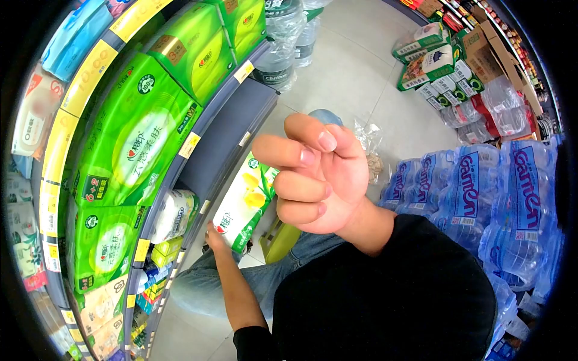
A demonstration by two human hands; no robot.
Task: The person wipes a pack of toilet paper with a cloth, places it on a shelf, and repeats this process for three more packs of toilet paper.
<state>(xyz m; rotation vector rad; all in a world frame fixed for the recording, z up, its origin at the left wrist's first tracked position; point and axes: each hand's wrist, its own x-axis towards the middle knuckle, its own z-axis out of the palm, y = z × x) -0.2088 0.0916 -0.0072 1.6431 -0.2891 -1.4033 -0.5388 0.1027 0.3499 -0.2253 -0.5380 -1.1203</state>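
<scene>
My right hand (322, 174) is raised close to the camera, palm side showing, with its fingers curled in and nothing visible in them. Lower and further left, my left hand (214, 238) grips the lower left end of a white and green tissue pack (244, 198) with yellow flowers printed on it. The pack lies slanted beside the bottom shelf (220, 135), above my bent leg in jeans. My raised fingers overlap the pack's right side in this view.
Large green tissue packs (138, 132) fill the shelf on the left. Shrink-wrapped blue-labelled water bottles (475, 186) are stacked on the right. Water jugs (274, 66) stand past the shelf's end, and cartons (436, 63) are piled across the tiled floor (355, 72). A yellow-green stool-like object (278, 240) is beneath me.
</scene>
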